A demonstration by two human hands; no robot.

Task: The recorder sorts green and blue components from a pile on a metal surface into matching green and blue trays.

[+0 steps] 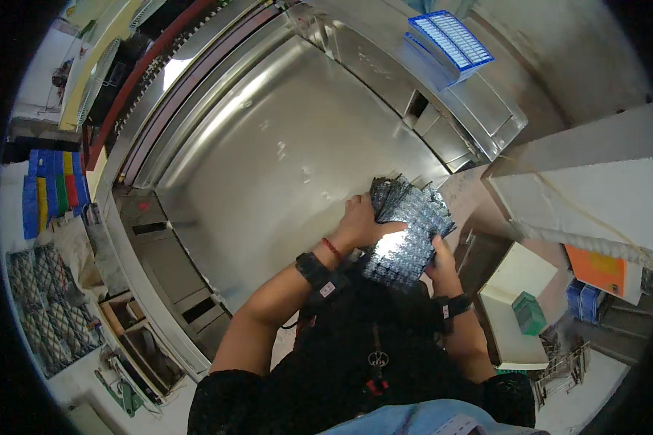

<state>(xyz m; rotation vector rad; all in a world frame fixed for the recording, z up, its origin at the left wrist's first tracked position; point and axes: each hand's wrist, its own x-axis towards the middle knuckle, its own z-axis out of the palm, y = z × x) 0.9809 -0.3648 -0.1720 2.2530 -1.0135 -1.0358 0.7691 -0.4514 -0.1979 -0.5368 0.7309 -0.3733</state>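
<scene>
A fanned stack of thin, shiny, silvery sheets (422, 212) with a small repeating pattern is held before my chest, over the near right edge of the metal work surface. My left hand (363, 223) grips the stack's left side, its thumb lying across the top sheet. On the opposite side, my right hand (442, 262) closes around the lower right edge. Dark, uneven sheet ends spread out at the far end. What kind of sheets these are, I cannot make out. Most of the fingers are hidden behind the stack.
A wide steel tray-like surface (268, 152) with raised rims lies ahead. At its far right rim is a blue slatted plastic rack (451, 40). To the right, a green box (529, 313) rests on a pale board. Coloured bins (54, 181) and a wooden box (144, 344) stand left.
</scene>
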